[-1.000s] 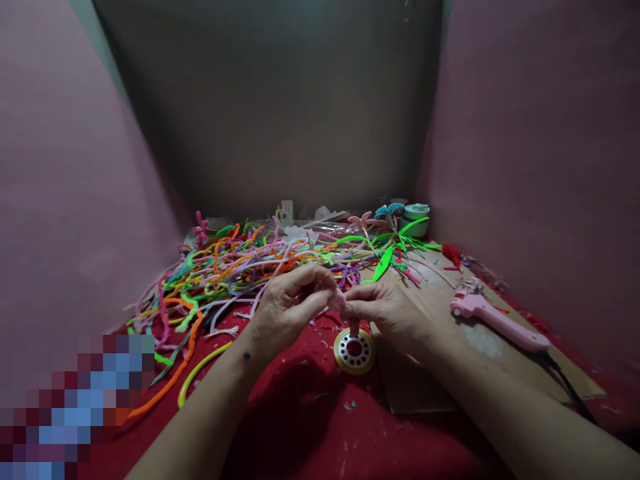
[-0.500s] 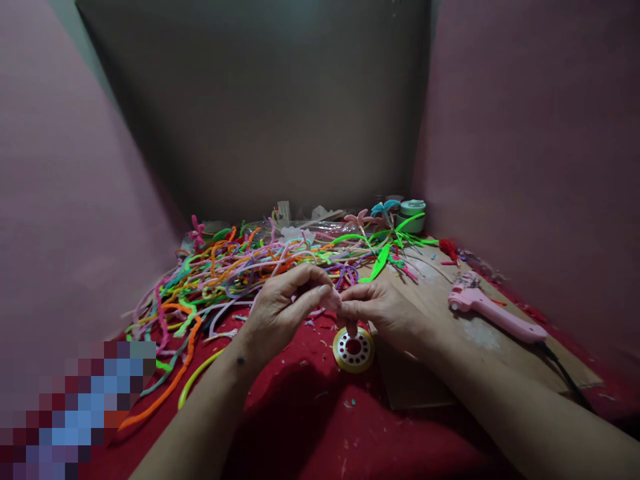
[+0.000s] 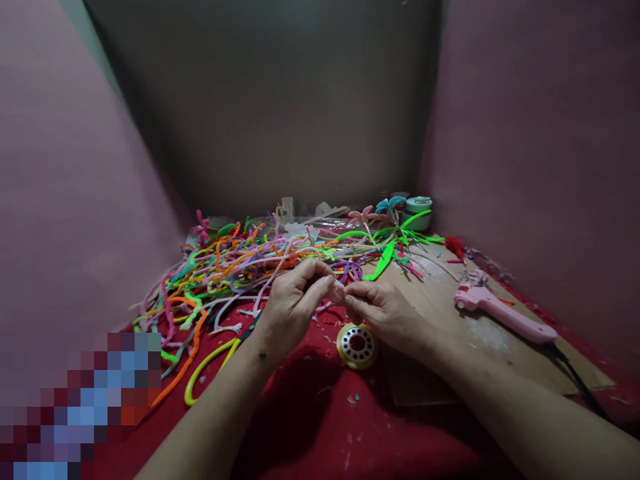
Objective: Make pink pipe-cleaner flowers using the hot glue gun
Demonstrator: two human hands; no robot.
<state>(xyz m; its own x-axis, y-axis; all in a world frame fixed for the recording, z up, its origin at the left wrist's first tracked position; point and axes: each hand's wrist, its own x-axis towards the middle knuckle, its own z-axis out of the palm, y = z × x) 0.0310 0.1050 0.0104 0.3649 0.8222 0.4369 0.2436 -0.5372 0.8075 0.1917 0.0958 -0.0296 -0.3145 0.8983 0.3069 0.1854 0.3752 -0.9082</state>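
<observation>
Between my two hands is a small pale pink pipe cleaner piece [image 3: 338, 291], bunched up, its exact shape mostly covered by fingers. My left hand [image 3: 300, 297] pinches it from the left with thumb and curled fingers. From the right, my right hand [image 3: 383, 308] grips its edge between thumb and forefinger. Just below the hands, a yellow spool with a silver face ringed by holes [image 3: 369, 343] lies on the red cloth. Yellow-handled scissors [image 3: 191, 390] rest partly hidden beneath my left forearm.
A tangled heap of colourful pipe cleaners [image 3: 250, 257] spreads across the back left. On the right, a pink glue gun [image 3: 510, 317] with a black cord lies on a cardboard sheet [image 3: 430, 293]. Pipe cleaner flowers [image 3: 389, 205] and a mint-lidded jar [image 3: 419, 203] stand behind.
My hands keep hold of the pink piece, with my right fingers shifting and curling in, off the spool's upper edge. The view has swung slightly, baring more of the scissors.
</observation>
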